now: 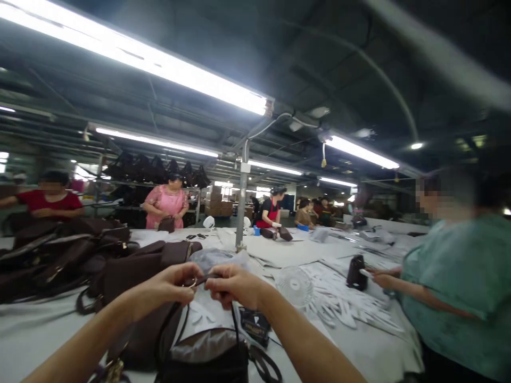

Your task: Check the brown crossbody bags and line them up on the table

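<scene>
Presumably, a strap-adjusting step, seen from above the hands at a broad, pale-covered table (35, 335). The left hand (183, 282) pinches, between thumb and fingers, a thin, rounded, metallic ring (195, 282) together with a narrow, dark, leather-like strap (207, 277); the right hand (233, 282) pinches the same strap just beside it, so that only a short length shows between the two grips. Below both grips is a dark, open-topped bag with a grey, crinkled lining (203, 344); narrow dark bands run down toward it from beneath the hands.

The step in hand is judged to be fitting or adjusting the strap at the ring; the next move would call for the left hand to steady the ring while the right guides the strap, keeping it untwisted. Below and right of the right-hand grip lies a flat, black packet with pale printing (255, 325); farther right of that grip spread flat, white, strip-like pieces (339, 300). Left of the left-hand grip is a heap of soft, dark brown bags (136, 268).

Hidden or uncertain: fingers cover part of the ring and strap, so whether one passes through the other cannot be told; the bag's lower part is cut off by the picture edge, and the packet's printing is too blurred to read
</scene>
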